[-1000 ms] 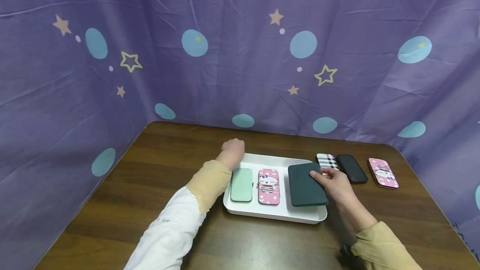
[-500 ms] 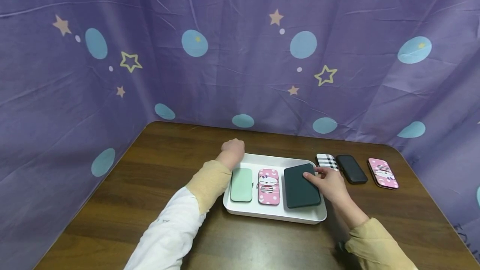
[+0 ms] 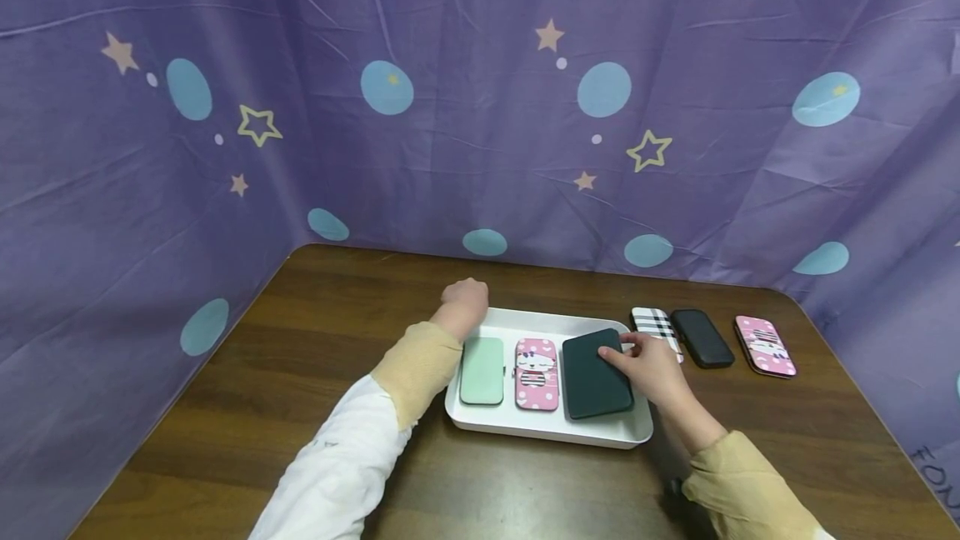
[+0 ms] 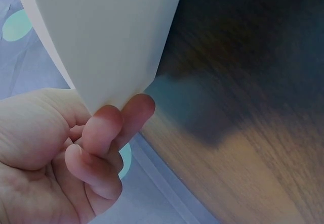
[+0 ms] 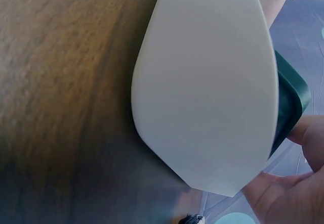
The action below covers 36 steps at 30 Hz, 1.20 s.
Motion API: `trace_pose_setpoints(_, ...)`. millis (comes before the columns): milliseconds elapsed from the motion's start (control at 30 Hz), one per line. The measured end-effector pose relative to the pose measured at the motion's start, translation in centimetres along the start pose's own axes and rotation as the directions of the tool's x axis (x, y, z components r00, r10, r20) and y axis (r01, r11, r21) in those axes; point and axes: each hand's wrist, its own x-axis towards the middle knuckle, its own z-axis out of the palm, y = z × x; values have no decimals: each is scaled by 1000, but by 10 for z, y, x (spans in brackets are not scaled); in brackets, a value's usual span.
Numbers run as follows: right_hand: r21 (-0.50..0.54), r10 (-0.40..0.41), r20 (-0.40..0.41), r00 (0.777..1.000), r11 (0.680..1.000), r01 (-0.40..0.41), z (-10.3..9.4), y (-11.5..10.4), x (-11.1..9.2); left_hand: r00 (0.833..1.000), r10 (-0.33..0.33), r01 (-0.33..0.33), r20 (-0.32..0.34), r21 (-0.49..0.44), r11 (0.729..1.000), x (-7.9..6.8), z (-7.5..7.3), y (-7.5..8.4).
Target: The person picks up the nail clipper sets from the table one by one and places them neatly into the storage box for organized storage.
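Observation:
A white tray (image 3: pixel 540 433) lies on the brown table and holds a mint case (image 3: pixel 482 369), a pink cat case (image 3: pixel 537 373) and a dark green case (image 3: pixel 591 377) side by side. My right hand (image 3: pixel 647 361) holds the dark green case by its right edge, with a finger on top. In the right wrist view the tray (image 5: pixel 207 92) fills the frame, and the dark green case (image 5: pixel 292 100) shows beside my right hand (image 5: pixel 283 193). My left hand (image 3: pixel 465 297) grips the tray's far left corner. The left wrist view shows its curled fingers (image 4: pixel 109 128) against the tray (image 4: pixel 106 32).
On the table to the right of the tray lie a plaid case (image 3: pixel 654 322), a black case (image 3: pixel 701 338) and another pink cat case (image 3: pixel 765 346). A purple star-patterned cloth (image 3: pixel 480 107) closes off the back and both sides.
My right hand has slid the dark green case leftwards and down into the tray, up beside the pink cat case. My left hand has stayed on the tray corner.

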Motion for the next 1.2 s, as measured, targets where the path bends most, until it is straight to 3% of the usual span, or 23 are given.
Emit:
trace_pose_setpoints(500, -60, 35, 45, 998, 998, -32, 0, -1, 2, 1000, 5, -5, -10, -5, 1000, -1, 1, 2)
trace_pose_setpoints(833, -177, -5, 117, 993, 984, 26, -4, -6, 8, 1000, 2, -2, 7, 4, 1000, 4, 2, 0)
trace_pose_setpoints(1200, -228, 81, 225, 971, 973, -29, -8, -15, 16, 1000, -2, 2, -3, -3, 1000, 4, 3, 1)
